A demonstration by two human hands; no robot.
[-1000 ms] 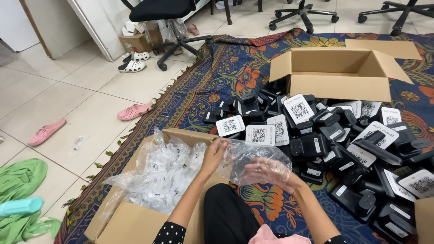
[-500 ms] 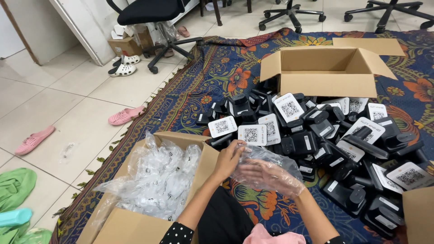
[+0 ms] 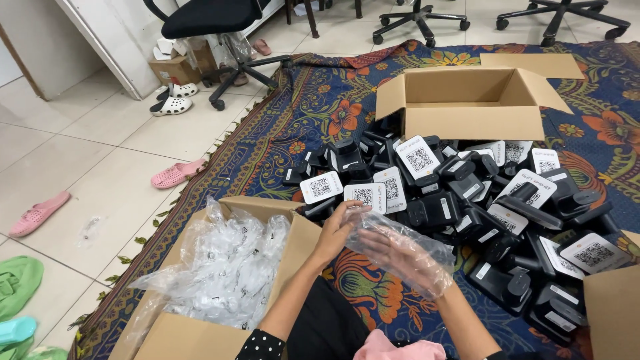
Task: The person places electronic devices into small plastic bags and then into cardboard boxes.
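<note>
I sit on a patterned rug (image 3: pixel 320 113) with an open empty carton (image 3: pixel 470 100) beyond a heap of black devices (image 3: pixel 467 207). At my left stands a carton of clear bags (image 3: pixel 220 267). My right hand (image 3: pixel 393 250) is slid inside a clear plastic bag (image 3: pixel 407 253), fingers spread, while my left hand (image 3: pixel 337 230) has its grip pinched on the bag's mouth, just before the heap.
</note>
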